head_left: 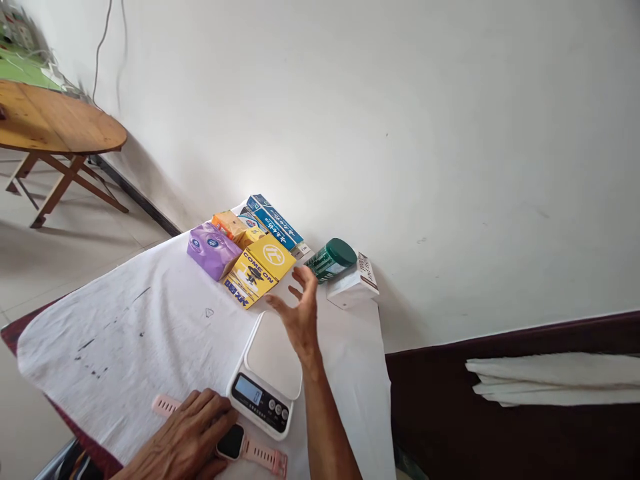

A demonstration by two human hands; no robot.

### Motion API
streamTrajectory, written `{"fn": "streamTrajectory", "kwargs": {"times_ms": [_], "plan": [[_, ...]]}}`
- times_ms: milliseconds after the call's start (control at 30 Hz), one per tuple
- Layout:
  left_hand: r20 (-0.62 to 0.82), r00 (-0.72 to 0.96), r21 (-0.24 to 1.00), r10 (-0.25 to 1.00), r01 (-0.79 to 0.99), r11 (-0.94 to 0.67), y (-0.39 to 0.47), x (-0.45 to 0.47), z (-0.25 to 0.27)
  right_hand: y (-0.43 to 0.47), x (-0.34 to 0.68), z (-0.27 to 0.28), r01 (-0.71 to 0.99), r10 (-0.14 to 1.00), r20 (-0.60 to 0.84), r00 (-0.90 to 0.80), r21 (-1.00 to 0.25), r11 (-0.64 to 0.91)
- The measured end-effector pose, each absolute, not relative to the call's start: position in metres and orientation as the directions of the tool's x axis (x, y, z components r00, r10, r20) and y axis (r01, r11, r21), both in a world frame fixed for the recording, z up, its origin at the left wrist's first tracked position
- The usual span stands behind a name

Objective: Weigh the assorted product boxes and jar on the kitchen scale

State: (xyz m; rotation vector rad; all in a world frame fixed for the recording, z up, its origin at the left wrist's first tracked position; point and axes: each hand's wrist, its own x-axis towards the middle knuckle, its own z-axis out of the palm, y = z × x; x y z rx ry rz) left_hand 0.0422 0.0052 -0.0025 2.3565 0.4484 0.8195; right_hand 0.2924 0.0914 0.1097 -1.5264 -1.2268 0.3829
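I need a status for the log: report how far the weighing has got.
Done: nothing shows as weighed; the scale platform is bare. In hand: the right hand hangs open above it, near the green jar; the left hand rests on the pink watch. Left: the boxes sit grouped.

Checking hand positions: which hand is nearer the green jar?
Right. The right hand is raised open just short of the green jar; the left hand rests far back on the pink watch.

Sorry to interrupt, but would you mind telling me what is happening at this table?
A person's left hand rests on a pink smartwatch beside a white kitchen scale. The right hand hangs open above the scale's platform, holding nothing, near a green-lidded jar and a yellow box among other cartons on the white cloth.
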Motion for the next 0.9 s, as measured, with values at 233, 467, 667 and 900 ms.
{"fn": "streamTrajectory", "kwargs": {"times_ms": [233, 467, 667, 900], "plan": [[0.341, 0.752, 0.713, 0.564, 0.183, -0.676, 0.001, 0.035, 0.019, 0.118, 0.272, 0.097, 0.522, 0.795, 0.343, 0.5, -0.852, 0.04], [0.254, 0.802, 0.749, 0.541, 0.191, -0.634, 0.002, 0.033, 0.032, 0.118, 0.263, 0.094, 0.48, 0.767, 0.367, 0.527, -0.873, 0.088], [0.217, 0.82, 0.74, 0.53, 0.215, -0.637, 0.0, 0.032, 0.039, 0.093, 0.248, 0.126, 0.342, 0.761, 0.368, 0.535, -0.917, 0.203], [0.178, 0.833, 0.744, 0.523, 0.234, -0.626, -0.001, 0.031, 0.034, 0.026, 0.268, 0.173, 0.435, 0.723, 0.38, 0.577, -0.892, 0.123]]}}
